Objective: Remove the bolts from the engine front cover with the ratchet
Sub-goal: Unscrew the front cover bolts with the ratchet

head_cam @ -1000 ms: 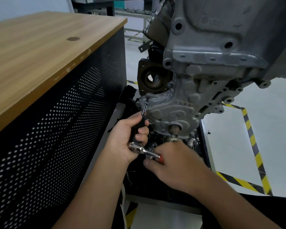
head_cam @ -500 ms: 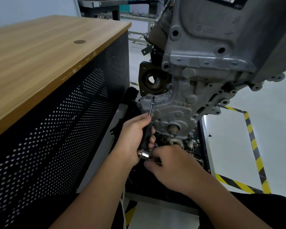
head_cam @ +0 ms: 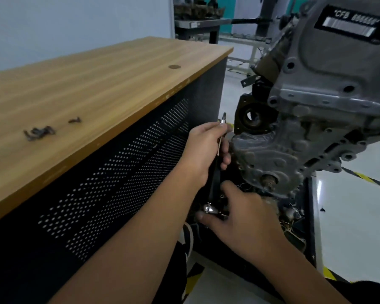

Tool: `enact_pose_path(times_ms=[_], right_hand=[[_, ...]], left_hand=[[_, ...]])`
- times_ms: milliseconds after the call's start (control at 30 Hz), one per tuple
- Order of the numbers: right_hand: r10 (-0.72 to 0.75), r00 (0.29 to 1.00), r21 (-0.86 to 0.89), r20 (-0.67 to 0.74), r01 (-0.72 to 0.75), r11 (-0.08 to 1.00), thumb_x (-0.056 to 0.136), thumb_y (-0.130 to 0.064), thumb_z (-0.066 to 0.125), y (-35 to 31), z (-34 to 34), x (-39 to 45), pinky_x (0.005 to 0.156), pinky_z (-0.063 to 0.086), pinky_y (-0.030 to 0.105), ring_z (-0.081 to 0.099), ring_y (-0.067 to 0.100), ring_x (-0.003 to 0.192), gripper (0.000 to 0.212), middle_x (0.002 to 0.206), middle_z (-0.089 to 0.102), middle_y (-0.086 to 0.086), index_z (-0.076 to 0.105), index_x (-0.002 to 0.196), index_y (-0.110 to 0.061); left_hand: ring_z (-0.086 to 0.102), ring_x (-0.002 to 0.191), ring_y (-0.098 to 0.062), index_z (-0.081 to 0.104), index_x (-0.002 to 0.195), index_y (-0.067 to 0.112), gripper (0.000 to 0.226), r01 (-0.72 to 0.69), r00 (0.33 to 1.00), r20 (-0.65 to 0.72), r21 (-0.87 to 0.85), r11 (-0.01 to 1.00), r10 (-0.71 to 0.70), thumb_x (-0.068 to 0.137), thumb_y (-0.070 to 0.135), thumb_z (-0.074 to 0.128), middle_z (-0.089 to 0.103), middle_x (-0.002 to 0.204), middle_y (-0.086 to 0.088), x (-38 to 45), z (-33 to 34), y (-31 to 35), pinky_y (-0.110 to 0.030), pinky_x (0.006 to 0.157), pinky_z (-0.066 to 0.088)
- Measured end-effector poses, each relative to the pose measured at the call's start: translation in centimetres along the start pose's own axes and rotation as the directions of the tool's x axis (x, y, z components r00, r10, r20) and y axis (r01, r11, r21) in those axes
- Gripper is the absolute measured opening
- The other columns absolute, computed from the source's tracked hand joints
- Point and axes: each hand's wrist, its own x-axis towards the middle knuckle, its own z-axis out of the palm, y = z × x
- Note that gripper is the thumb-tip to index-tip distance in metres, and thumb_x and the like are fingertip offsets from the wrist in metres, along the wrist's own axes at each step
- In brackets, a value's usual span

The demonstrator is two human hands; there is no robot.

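Ratchet [head_cam: 217, 172] stands nearly upright beside the engine cover [head_cam: 270, 159], bit up; left hand [head_cam: 203, 150] grips its shaft, right hand [head_cam: 241, 213] pinches its head.

Both bare forearms reach forward from the bottom edge of the view, the left one rising from the lower left and the right one from the lower right, so that they draw together toward the middle. The left hand [head_cam: 203, 150] sits higher, knuckles turned to the left, its fingers [head_cam: 225, 155] curled round a thin tool whose tip pokes out above the thumb. The right hand [head_cam: 242, 212] lies lower and nearer, back facing up, wrist straight, its thumb pointing left and its index finger stretched upward; the rest of its fingers fold under the palm, closed on a shiny metal part.
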Motion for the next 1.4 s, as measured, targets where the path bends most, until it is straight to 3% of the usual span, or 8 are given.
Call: enact_pose_path(times_ms=[167, 333, 500, 633, 733, 1000, 1267, 1400], right_hand=[[-0.076, 0.957, 0.144, -0.278, 0.120, 0.982, 0.083, -0.051, 0.062, -4.9, 1.5, -0.5, 0.047, 0.050, 0.034, 0.062, 0.015, 0.051, 0.098, 0.067, 0.063, -0.009, -0.003, 0.156, -0.048], [-0.055, 0.847, 0.256, -0.529, 0.222, 0.941, 0.093, -0.041, 0.057, -7.9, 1.6, 1.1, 0.061, 0.046, 0.026, 0.065, 0.014, 0.065, 0.045, 0.079, 0.068, -0.013, 0.056, 0.138, -0.035], [0.169, 0.855, 0.704, -0.490, 0.274, 0.655, 0.094, -0.033, 0.064, -9.4, 2.4, 2.2, 0.076, 0.051, 0.012, 0.066, -0.006, 0.088, 0.027, 0.099, 0.070, -0.030, 0.070, 0.121, -0.034], [0.243, 0.854, 0.804, -0.460, 0.284, 0.523, 0.092, -0.024, 0.068, -10.1, 2.5, 2.0, 0.079, 0.054, 0.017, 0.067, 0.001, 0.091, 0.025, 0.102, 0.073, -0.018, 0.072, 0.108, -0.043], [0.222, 0.866, 0.812, -0.447, 0.289, 0.507, 0.089, -0.030, 0.068, -9.5, 2.2, 1.3, 0.075, 0.054, 0.020, 0.064, 0.004, 0.083, 0.023, 0.095, 0.071, -0.012, 0.073, 0.107, -0.043], [0.269, 0.871, 0.853, -0.411, 0.263, 0.451, 0.085, -0.035, 0.069, -8.7, 1.2, 1.0, 0.055, 0.046, 0.019, 0.054, 0.007, 0.059, 0.031, 0.071, 0.063, -0.008, 0.074, 0.115, -0.028], [0.258, 0.885, 0.859, -0.388, 0.246, 0.448, 0.092, -0.021, 0.069, -8.3, 1.7, 0.6, 0.054, 0.047, 0.017, 0.054, 0.007, 0.059, 0.024, 0.070, 0.063, -0.009, 0.075, 0.113, -0.029], [0.261, 0.889, 0.862, -0.377, 0.233, 0.451, 0.095, -0.014, 0.069, -8.1, 1.6, 0.7, 0.053, 0.047, 0.017, 0.055, 0.008, 0.058, 0.024, 0.069, 0.063, -0.009, 0.075, 0.113, -0.028]], left_hand=[[0.055, 0.056, -0.025, 0.068, 0.084, 0.004, 0.011, 0.054, 0.974, -0.220, -0.034, 0.998, -0.060, 0.092, 0.007, 0.061, 0.056, 0.062, -0.014, -3.0, -1.7, 2.1, -0.031, 0.052, 0.048], [0.067, 0.061, -0.018, 0.075, 0.083, 0.013, 0.017, -0.044, 0.959, -0.242, 0.382, 0.923, 0.146, 0.090, 0.022, 0.063, 0.075, 0.072, -0.004, -5.5, -7.7, 7.7, -0.031, 0.053, 0.054], [0.066, 0.068, -0.004, 0.072, 0.078, 0.030, 0.014, 0.073, 0.731, -0.364, 0.882, 0.465, 0.577, 0.083, 0.019, 0.066, 0.071, 0.079, 0.013, -7.9, -19.4, 15.1, -0.019, 0.056, 0.049], [0.057, 0.105, -0.022, 0.066, 0.124, 0.021, 0.051, 0.426, 0.875, -0.407, 0.905, -0.015, 0.263, 0.084, 0.052, 0.072, 0.061, 0.131, -0.006, -9.6, -26.4, 18.3, -0.035, 0.084, 0.047], [0.063, 0.107, -0.030, 0.054, 0.137, 0.014, 0.089, 0.496, 0.864, -0.499, 0.822, -0.280, 0.068, 0.077, 0.079, 0.063, 0.061, 0.129, -0.010, -12.0, -28.8, 19.6, -0.042, 0.088, 0.052], [0.067, 0.051, -0.022, 0.064, 0.102, 0.005, 0.023, 0.489, 0.871, -0.489, 0.872, 0.011, 0.044, 0.093, 0.024, 0.074, 0.074, 0.070, -0.012, -12.9, -30.8, 18.5, -0.032, 0.052, 0.055], [0.055, 0.108, -0.022, 0.055, 0.137, 0.024, 0.053, 0.179, 0.951, -0.197, 0.979, 0.095, 0.237, 0.093, 0.052, 0.066, 0.061, 0.112, -0.001, -8.0, -28.6, 16.2, -0.033, 0.091, 0.040], [0.059, 0.104, -0.022, 0.070, 0.107, 0.018, 0.020, 0.158, 0.925, -0.167, 0.986, 0.054, 0.341, 0.095, 0.034, 0.070, 0.063, 0.107, -0.002, -6.1, -28.5, 14.7, -0.031, 0.084, 0.043]])
